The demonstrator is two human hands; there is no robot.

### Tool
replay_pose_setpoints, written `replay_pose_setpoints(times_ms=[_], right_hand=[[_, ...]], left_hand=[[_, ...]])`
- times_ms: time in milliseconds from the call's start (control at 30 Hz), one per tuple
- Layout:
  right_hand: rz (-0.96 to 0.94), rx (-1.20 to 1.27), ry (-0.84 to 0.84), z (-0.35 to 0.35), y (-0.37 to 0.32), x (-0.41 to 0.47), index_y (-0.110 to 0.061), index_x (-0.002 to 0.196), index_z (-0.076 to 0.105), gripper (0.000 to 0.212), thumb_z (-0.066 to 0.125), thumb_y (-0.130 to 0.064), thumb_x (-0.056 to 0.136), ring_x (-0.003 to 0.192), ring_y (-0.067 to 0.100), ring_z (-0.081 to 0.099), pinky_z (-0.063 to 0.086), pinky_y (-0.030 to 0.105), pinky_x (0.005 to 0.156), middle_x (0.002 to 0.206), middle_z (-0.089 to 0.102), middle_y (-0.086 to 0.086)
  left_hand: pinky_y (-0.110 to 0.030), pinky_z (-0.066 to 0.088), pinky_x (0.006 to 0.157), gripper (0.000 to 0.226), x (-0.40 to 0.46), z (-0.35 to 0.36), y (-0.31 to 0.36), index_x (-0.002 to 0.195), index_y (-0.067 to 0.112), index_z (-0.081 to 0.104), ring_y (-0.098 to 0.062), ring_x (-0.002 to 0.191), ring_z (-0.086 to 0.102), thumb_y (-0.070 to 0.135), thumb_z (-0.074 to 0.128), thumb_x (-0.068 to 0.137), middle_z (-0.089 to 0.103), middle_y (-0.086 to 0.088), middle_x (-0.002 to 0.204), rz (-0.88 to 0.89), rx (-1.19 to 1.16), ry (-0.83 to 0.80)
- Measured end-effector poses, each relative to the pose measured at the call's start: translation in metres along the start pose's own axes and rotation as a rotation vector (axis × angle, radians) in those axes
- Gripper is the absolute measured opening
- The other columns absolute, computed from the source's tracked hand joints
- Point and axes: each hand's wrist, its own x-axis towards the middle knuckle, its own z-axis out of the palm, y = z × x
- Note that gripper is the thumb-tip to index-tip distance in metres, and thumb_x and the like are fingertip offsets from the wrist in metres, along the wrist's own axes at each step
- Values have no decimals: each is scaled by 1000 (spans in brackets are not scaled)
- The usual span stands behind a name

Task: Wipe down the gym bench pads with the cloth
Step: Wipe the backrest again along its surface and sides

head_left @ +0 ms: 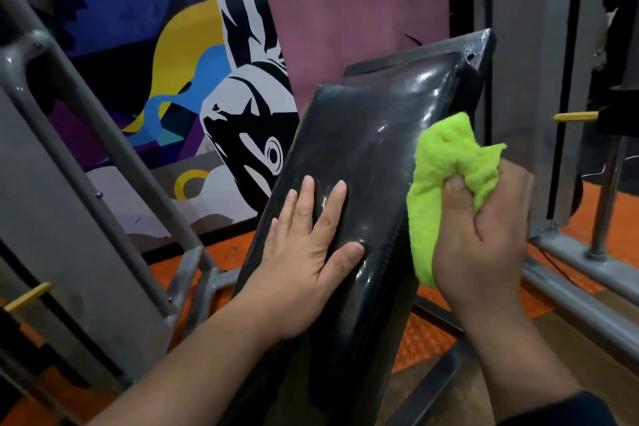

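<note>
Lime-green cloth (pixel 446 180) is bunched in the grip of the right hand (pixel 484 239), fingers curled round it, and pressed against the right side edge of the black bench pad (pixel 366 149). Most of the cloth sticks out above and to the left of that grip; a tail hangs below it along the pad's stitched seam.

Left hand (pixel 307 252) is laid flat on the pad face, fingers straight and spread, nothing held; judged to be steadying the pad. It sits left of the cloth grip, apart from it, with a strip of pad between.

Pad is tilted, upper end far from the grips. Sheen and streaks are seen on the upper face and near the left fingers; judged as wet wipe marks, so the face looks at least partly done. Exact coverage cannot be told.

Current step judged: side edge being wiped. Left to do, as judged: area under the left hand, lower end near the wrists, far side edge, any other pads (none seen clearly here).

Grey machine frame (pixel 103 135) lies beyond the left hand
</note>
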Motion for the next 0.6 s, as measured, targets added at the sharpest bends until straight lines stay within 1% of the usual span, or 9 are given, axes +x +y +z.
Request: replay_pose_setpoints(times_ms=[67, 133, 200, 300, 333, 400, 433, 533, 600], right_hand=[[20, -4, 42, 3, 1, 12, -23, 111, 46, 13, 48, -27, 100, 101, 15, 47, 40, 31, 85, 109, 42, -3], [10, -3, 38, 5, 0, 17, -21, 113, 48, 16, 48, -29, 99, 103, 17, 47, 39, 30, 85, 109, 42, -3], [-5, -3, 9, 3, 2, 19, -24, 112, 47, 14, 48, -30, 99, 101, 14, 46, 38, 26, 83, 109, 42, -4], [44, 0, 36, 2, 4, 38, -22, 110, 47, 14, 49, -31, 98, 98, 11, 46, 38, 28, 83, 109, 44, -1], [54, 4, 46, 3, 3, 45, -21, 110, 48, 15, 50, -30, 99, 98, 10, 46, 38, 26, 84, 110, 44, 0], [9, -2, 36, 5, 0, 50, -24, 108, 47, 11, 52, -27, 99, 96, 8, 45, 36, 16, 82, 109, 45, 0], [-7, -6, 21, 4, 0, 51, -25, 107, 46, 10, 52, -27, 99, 95, 9, 45, 36, 15, 80, 108, 45, 0], [33, -8, 32, 5, 3, 63, -24, 107, 47, 13, 50, -32, 98, 97, 12, 48, 36, 24, 79, 109, 46, 1], [43, -18, 62, 8, 3, 71, -18, 110, 49, 19, 50, -33, 97, 98, 11, 47, 35, 24, 81, 110, 46, 2]], left_hand=[[-43, -11, 120, 61, 3, 0, 0, 134, 69, -23, 3, 137, -38, 75, 17, 89, -40, 28, 149, 2, -8, 1], [-43, -9, 121, 62, 8, 0, -3, 135, 70, -21, 4, 139, -35, 79, 16, 85, -36, 28, 152, 14, -23, 29], [-41, -6, 122, 65, 13, -1, -6, 136, 70, -17, 6, 140, -32, 80, 18, 82, -31, 29, 154, 26, -38, 51], [-36, -1, 122, 68, 19, -4, -8, 139, 70, -11, 7, 143, -24, 83, 22, 80, -21, 29, 158, 38, -63, 87], [-34, 1, 122, 69, 20, -5, -8, 140, 69, -8, 7, 144, -20, 83, 23, 80, -17, 29, 159, 38, -72, 100], [-30, 4, 119, 71, 22, -7, -9, 142, 67, -4, 8, 145, -14, 83, 25, 80, -11, 30, 159, 36, -79, 122], [-26, 5, 117, 71, 23, -9, -8, 143, 66, -2, 8, 145, -11, 83, 25, 79, -9, 31, 159, 38, -75, 129], [-16, 4, 111, 71, 27, -13, -9, 144, 64, 3, 9, 145, -5, 82, 24, 78, -5, 31, 159, 49, -34, 154], [-14, 4, 109, 72, 31, -15, -9, 145, 62, 5, 10, 143, -2, 82, 24, 79, -2, 31, 159, 49, -15, 164]])
